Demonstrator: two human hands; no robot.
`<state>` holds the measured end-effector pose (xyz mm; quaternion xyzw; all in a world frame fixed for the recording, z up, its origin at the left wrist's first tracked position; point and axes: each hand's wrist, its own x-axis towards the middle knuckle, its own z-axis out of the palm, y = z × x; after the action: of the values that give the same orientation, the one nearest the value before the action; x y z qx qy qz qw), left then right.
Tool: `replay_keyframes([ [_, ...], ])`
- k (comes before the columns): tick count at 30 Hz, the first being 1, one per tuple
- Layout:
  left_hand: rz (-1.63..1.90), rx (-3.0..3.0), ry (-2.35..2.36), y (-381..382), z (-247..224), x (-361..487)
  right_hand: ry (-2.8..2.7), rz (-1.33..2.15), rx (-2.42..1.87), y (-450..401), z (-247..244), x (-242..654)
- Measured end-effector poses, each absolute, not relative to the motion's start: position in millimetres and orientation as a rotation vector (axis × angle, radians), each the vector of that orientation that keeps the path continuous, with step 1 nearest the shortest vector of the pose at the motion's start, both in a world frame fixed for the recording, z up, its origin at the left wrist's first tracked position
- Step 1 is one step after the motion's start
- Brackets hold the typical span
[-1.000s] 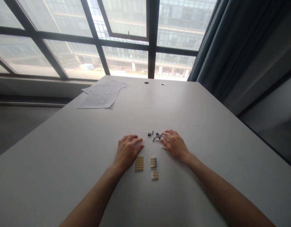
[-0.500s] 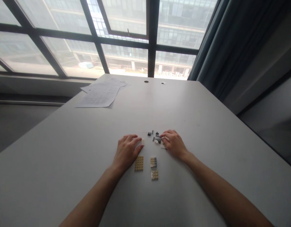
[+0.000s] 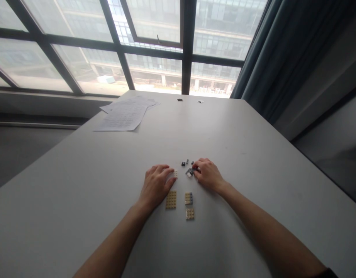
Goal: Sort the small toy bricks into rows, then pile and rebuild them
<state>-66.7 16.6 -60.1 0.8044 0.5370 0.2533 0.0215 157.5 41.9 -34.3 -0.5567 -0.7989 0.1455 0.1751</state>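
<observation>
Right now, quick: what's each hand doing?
Left hand: closed on the white brick.
Right hand: fingertips at the grey pieces; whether it grips one cannot be told.

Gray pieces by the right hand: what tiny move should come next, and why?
Maybe the right hand should slide one gray piece away from the white piece beside it, because the hand is right there and the pieces crowd together, hard to tell apart.

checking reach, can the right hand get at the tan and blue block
Probably yes: nothing visible lies between the right hand and the block, though it's at the small grey pieces.
</observation>
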Motion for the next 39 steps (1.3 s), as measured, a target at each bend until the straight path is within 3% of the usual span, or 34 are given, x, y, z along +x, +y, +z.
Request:
replay_keyframes([
  [39, 0.803, 2.493, 1.642, 15.5, -58.1, -67.2, -2.188, 0.484, -1.658, 44.5, -33.4, 158.4],
])
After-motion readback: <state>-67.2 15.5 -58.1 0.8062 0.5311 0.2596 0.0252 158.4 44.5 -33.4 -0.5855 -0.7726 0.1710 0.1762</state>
